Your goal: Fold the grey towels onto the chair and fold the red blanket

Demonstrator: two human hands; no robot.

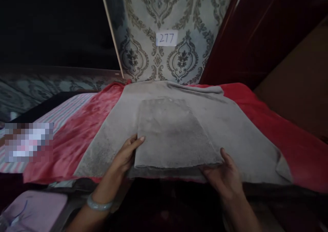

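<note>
Cloth (170,133) points lengthwise away; left hand (127,151) pinches edge; right hand (226,177) gapes at corner.

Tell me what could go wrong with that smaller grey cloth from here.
The left hand holds the smaller grey cloth at one side and the right hand is by its near corner, so uneven pulling might skew it. The larger grey cloth beneath, rumpled at its right corner, could bunch up.

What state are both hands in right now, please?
Left hand: holding the smaller gray cloth by its left edge, thumb on top.
Right hand: at its near right corner; whether it grips cannot be told.
</note>
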